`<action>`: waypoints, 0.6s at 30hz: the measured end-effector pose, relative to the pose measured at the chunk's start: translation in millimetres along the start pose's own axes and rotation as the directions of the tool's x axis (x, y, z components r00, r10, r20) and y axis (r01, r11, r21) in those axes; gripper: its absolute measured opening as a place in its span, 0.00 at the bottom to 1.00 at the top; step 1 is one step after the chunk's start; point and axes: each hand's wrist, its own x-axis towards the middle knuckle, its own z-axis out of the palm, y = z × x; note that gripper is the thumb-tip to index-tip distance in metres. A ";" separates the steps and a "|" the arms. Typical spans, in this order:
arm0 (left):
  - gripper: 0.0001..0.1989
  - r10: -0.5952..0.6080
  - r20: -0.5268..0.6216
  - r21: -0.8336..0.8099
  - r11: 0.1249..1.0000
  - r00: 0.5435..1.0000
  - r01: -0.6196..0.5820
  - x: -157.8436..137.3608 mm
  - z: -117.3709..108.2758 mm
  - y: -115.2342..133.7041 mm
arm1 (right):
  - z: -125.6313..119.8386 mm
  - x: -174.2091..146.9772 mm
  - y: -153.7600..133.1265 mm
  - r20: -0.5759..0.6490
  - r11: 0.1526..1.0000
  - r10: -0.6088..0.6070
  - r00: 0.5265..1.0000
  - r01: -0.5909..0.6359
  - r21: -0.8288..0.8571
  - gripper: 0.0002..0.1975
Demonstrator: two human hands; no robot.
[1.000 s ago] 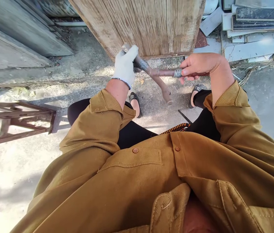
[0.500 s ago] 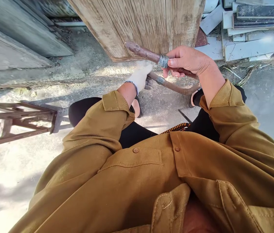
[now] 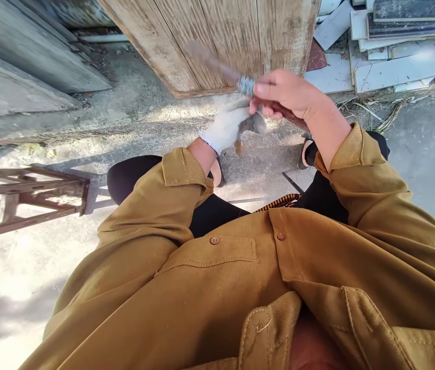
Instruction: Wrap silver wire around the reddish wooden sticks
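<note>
My right hand [image 3: 285,95], bare, is closed around a brown wooden stick [image 3: 217,67] with wire wound round it. The wire binding [image 3: 246,86] sits just beyond the thumb, and the stick's far end points up and left, blurred by motion. Close below it is my left hand [image 3: 233,123], in a white work glove with grey fingers. Those fingers are curled and smeared. A short brown stick end [image 3: 239,148] pokes out beneath them; the rest of that piece is hidden.
A worn plank panel [image 3: 217,41] stands ahead of my hands. White and dark boards [image 3: 406,72] are stacked at upper right. At left is a wooden stool [image 3: 28,192] lying on its side. A thin dark bar [image 3: 292,182] and a striped cord [image 3: 279,202] lie between my legs.
The right hand has shifted slightly left, and its stick now tilts more steeply. The lower wire-bound stick, which stretched rightward from my gloved hand, has swung out of that position and is mostly hidden.
</note>
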 end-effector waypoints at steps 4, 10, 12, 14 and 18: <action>0.22 0.000 0.050 -0.157 0.988 0.999 0.008 -8.2 -2.4 8.2 | -23.8 9.2 2.7 -0.267 0.966 -0.125 0.956 0.178 0.186 0.19; 0.04 -0.073 0.240 0.119 0.992 0.968 0.045 -10.8 -6.3 22.2 | -75.7 30.9 43.0 -0.265 0.989 -0.117 0.957 0.088 -0.119 0.27; 0.04 -0.071 0.229 0.183 0.983 0.971 0.028 -12.2 -9.0 28.8 | -85.2 32.9 49.4 -0.194 0.960 -0.055 0.979 -0.002 -0.281 0.25; 0.06 -0.060 0.190 0.263 0.965 0.980 0.008 -12.1 -13.3 33.3 | -89.5 30.4 47.8 -0.246 0.875 -0.045 0.968 -0.080 -0.477 0.21; 0.06 -0.047 0.114 0.428 0.904 0.992 -0.007 -7.4 -22.2 31.0 | -91.5 23.1 38.1 -0.329 0.704 -0.036 0.944 -0.209 -0.678 0.19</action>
